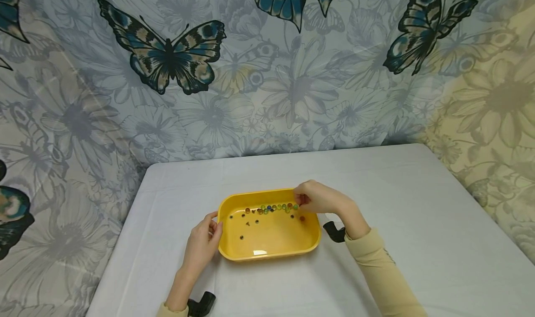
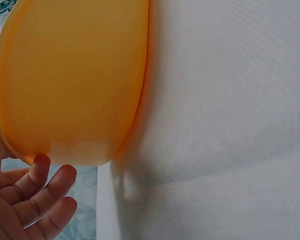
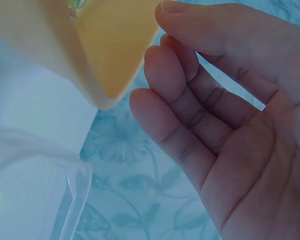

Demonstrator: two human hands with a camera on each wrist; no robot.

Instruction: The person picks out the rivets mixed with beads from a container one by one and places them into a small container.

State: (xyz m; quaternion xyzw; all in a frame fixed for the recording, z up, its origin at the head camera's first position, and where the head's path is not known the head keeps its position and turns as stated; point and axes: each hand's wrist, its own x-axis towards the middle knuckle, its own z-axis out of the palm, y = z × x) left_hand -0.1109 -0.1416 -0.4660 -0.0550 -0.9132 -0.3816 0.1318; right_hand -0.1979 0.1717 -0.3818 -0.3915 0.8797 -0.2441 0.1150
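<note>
A shallow yellow tray (image 1: 271, 242) holds several small round beads (image 1: 279, 208), green, orange and blue, lined up along its far inner side. A few small dark beads (image 1: 241, 237) lie scattered over its floor. My left hand (image 1: 202, 242) grips the tray's left end, thumb at the rim; in the left wrist view the other fingers (image 2: 60, 180) reach below the tray's outer wall. At the far right corner, my right hand (image 1: 323, 198) holds the rim with thumb and index side, its remaining fingers (image 3: 162, 75) loosely curled. The index fingertip is hidden in the right wrist view.
A white cloth covers the table (image 1: 188, 182), which ends at a butterfly-patterned wall covering (image 1: 292, 98). Clear plastic (image 3: 75, 195) shows at lower left in the right wrist view. Black wrist mounts (image 1: 334, 232) sit on both forearms.
</note>
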